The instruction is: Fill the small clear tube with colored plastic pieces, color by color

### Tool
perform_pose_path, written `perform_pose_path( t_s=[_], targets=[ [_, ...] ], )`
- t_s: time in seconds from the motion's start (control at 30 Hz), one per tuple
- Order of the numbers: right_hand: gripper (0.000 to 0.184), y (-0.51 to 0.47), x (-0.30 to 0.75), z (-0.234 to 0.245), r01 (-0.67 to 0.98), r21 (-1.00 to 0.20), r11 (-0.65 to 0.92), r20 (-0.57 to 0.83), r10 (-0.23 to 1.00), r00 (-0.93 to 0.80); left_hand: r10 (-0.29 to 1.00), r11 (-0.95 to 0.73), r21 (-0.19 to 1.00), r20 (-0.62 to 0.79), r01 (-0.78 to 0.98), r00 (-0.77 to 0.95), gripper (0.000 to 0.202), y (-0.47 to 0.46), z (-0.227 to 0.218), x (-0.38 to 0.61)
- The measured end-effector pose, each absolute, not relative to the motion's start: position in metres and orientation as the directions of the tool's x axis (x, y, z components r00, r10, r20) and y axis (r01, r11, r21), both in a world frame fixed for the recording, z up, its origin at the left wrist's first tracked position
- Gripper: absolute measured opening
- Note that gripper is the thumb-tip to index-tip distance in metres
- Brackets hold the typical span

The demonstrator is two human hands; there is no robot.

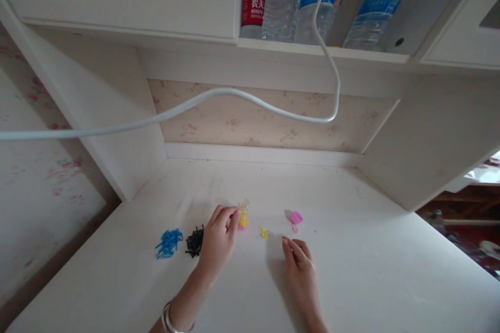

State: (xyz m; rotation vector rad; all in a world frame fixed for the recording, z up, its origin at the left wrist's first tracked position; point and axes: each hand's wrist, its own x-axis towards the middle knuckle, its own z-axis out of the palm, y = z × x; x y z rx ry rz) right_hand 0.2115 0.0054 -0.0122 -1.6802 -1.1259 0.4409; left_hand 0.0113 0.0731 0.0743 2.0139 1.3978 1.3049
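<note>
The left hand point(219, 231) is reaching to the jar point(244, 219), grip nearly closed, its hold unclear; the right hand point(300, 264) is pinching a yellow bit point(283, 238) near the yellow pile point(264, 232) on the bench point(359, 276).

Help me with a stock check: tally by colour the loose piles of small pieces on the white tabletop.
Blue pile: 1
Black pile: 1, partly hidden by the left hand
Yellow pile: 1, much the smallest
Total: 3 piles; the single pieces are too tangled to count.
</note>
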Motion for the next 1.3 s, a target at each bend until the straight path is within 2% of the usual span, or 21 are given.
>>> perform_pose_path(
  t_s=[0.27, 0.53, 1.07, 1.3],
  targets=[
    [0.042, 0.004, 0.217, -0.015, 0.433, -0.901, -0.03, 0.202, 0.855, 0.478, 0.818, -0.495, 0.621, 0.569, 0.608, 0.085, 0.022, 0.099, 0.087, 0.009],
    [0.041, 0.005, 0.219, -0.019, 0.428, -0.904, -0.014, 0.217, 0.846, 0.486, 0.826, -0.478, 0.589, 0.554, 0.652, 0.104, 0.02, 0.102, 0.087, 0.016],
    [0.04, 0.006, 0.22, -0.024, 0.431, -0.902, -0.007, 0.221, 0.851, 0.477, 0.847, -0.459, 0.546, 0.508, 0.701, 0.16, 0.023, 0.102, 0.086, 0.017],
    [0.04, 0.007, 0.22, -0.022, 0.415, -0.91, 0.006, 0.228, 0.842, 0.488, 0.843, -0.459, 0.591, 0.525, 0.663, 0.116, 0.023, 0.101, 0.084, 0.013]
  ],
)
